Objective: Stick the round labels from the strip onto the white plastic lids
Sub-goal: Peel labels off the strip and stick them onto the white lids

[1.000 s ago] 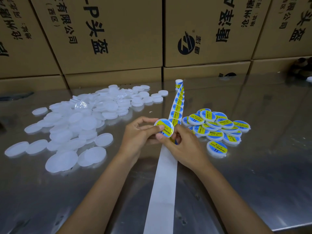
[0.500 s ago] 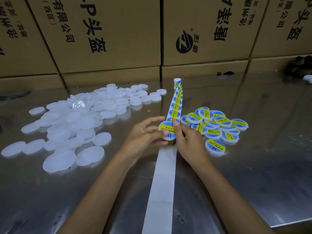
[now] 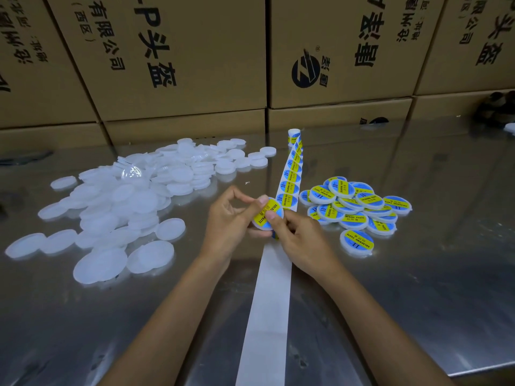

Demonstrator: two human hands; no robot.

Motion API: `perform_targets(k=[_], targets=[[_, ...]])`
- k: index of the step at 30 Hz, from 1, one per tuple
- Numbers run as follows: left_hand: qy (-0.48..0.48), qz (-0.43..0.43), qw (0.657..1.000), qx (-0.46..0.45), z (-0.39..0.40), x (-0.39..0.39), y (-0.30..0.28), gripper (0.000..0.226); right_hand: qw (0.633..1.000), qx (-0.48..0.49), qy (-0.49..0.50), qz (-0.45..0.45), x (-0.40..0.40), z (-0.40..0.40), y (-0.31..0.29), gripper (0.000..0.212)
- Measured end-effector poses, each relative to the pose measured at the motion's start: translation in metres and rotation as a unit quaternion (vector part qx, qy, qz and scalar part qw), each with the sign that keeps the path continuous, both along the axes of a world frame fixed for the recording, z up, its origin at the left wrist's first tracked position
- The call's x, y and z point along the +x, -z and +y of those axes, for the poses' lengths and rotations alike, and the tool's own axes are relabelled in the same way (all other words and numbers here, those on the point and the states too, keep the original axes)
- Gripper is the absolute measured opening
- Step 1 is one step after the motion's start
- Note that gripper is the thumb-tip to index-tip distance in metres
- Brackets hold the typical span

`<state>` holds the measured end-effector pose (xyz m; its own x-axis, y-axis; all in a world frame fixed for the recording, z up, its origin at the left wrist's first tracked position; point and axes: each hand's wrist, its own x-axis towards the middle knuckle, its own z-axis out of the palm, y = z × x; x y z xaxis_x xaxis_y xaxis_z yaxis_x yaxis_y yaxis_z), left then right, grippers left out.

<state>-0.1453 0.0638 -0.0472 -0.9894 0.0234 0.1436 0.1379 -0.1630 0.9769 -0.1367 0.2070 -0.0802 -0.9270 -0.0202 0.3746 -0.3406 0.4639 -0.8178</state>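
Between both hands' fingers [image 3: 269,215], labelled lid [image 3: 267,213]

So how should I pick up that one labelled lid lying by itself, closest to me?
Pinch the lone labelled lid by its thin white rim, fingers on opposite sides, coming from above. It lies flat, label up, apart from the labelled pile, with bare table around it, so the rim is probably easy to reach without smudging the label.

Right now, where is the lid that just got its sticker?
In the head view the lid is at the centre, held above the table between the left hand and right hand, right over the label strip, with the finished pile to its right.
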Motion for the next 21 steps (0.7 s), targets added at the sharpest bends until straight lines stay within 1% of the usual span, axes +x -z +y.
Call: perform_targets(k=[2, 4, 6, 9, 12, 15, 17, 21], targets=[[0.004, 0.001, 1.000, -0.003, 0.001, 0.000, 0.001, 0.029, 1.000, 0.000, 0.002, 0.001, 0.000, 0.001, 0.000, 0.048], [0.007, 0.004, 0.999, -0.033, 0.000, -0.002, 0.002, 0.026, 1.000, 0.011, -0.002, 0.004, 0.000, 0.002, 0.001, 0.046], [0.027, 0.012, 0.997, -0.069, -0.003, -0.004, 0.003, 0.016, 1.000, 0.027, -0.003, 0.009, 0.001, 0.003, 0.001, 0.048], [0.055, 0.019, 0.994, -0.090, -0.009, -0.005, 0.002, 0.021, 1.000, 0.022, -0.001, 0.012, 0.002, 0.002, -0.001, 0.054], [0.024, 0.008, 0.998, -0.058, -0.010, -0.004, 0.001, 0.013, 0.999, -0.040, -0.001, -0.016, 0.001, 0.002, -0.004, 0.053], [-0.008, 0.006, 0.999, -0.041, -0.004, -0.002, 0.004, 0.009, 0.992, -0.107, -0.016, -0.070, -0.002, 0.006, -0.006, 0.048], [-0.019, 0.010, 0.999, -0.033, -0.001, -0.002, 0.005, 0.008, 0.987, -0.112, -0.028, -0.109, -0.003, 0.008, -0.006, 0.048], [-0.026, 0.011, 0.999, -0.021, 0.004, -0.001, 0.006, 0.011, 0.982, -0.111, -0.009, -0.156, -0.007, 0.013, -0.006, 0.055]])
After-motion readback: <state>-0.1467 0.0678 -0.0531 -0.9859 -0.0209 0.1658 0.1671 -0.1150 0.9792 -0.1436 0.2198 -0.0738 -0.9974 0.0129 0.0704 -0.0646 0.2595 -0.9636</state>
